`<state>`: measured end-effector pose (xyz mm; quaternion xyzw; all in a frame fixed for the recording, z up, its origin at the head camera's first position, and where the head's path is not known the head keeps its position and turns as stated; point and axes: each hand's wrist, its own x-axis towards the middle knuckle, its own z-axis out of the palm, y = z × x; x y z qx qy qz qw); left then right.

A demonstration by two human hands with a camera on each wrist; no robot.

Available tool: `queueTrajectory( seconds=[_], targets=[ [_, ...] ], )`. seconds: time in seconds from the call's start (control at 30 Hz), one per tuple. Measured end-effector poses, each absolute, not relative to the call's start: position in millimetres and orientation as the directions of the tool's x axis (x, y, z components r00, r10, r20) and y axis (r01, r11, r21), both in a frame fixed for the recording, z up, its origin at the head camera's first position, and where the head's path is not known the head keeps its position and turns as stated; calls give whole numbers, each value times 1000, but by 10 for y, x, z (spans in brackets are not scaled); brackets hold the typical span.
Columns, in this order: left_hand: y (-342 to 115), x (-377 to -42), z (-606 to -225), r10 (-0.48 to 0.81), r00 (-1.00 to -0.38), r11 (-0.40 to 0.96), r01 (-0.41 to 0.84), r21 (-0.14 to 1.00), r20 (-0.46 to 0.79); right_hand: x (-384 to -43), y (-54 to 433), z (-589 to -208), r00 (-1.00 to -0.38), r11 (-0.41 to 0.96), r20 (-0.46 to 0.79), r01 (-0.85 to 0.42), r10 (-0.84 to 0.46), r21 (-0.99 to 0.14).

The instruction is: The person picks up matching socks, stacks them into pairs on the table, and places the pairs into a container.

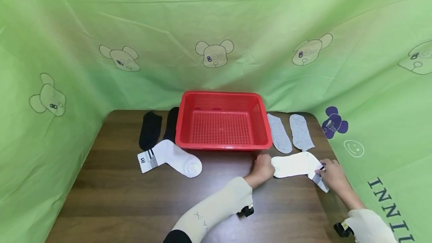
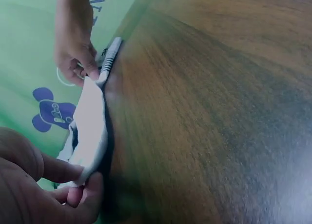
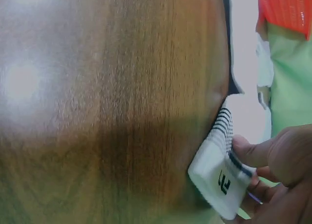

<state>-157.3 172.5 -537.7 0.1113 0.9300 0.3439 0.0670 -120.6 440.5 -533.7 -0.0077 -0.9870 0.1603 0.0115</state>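
Left hand [image 1: 263, 167] pinches the toe [image 1: 277, 167], right hand [image 1: 334, 175] the cuff [image 1: 320, 184], of a white sock [image 1: 293, 164] near the grey socks [image 1: 301, 132]. We judge straightening is in hand; next calls for us to tension both ends evenly.

cream sleeves [image 1: 219, 203] | dark lettering [image 1: 198, 215] | black band [image 1: 177, 237] | black wrist devices [image 1: 248, 211]
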Motion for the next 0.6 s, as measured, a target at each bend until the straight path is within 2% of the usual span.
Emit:
queueTrajectory(
  seconds=[0.27,0.37,0.5,0.6],
  targets=[
    [1550,-1562,-5353,265,-962,556,94,826,-69,-1241,4355,-5192,-999,928,26,-53,-46,-368],
    [1397,-1538,-5315,242,-964,504,26,863,-112,-1235,4260,-5068,-997,921,3,-71,-75,-384],
    [1097,-1459,-5264,260,-943,260,-139,955,-208,-1213,4064,-4910,-994,907,-26,-84,-104,-413],
    [807,-1402,-5259,283,-926,45,-248,968,-250,-1229,3864,-4862,-990,884,-42,-98,-132,-457]
  ],
)
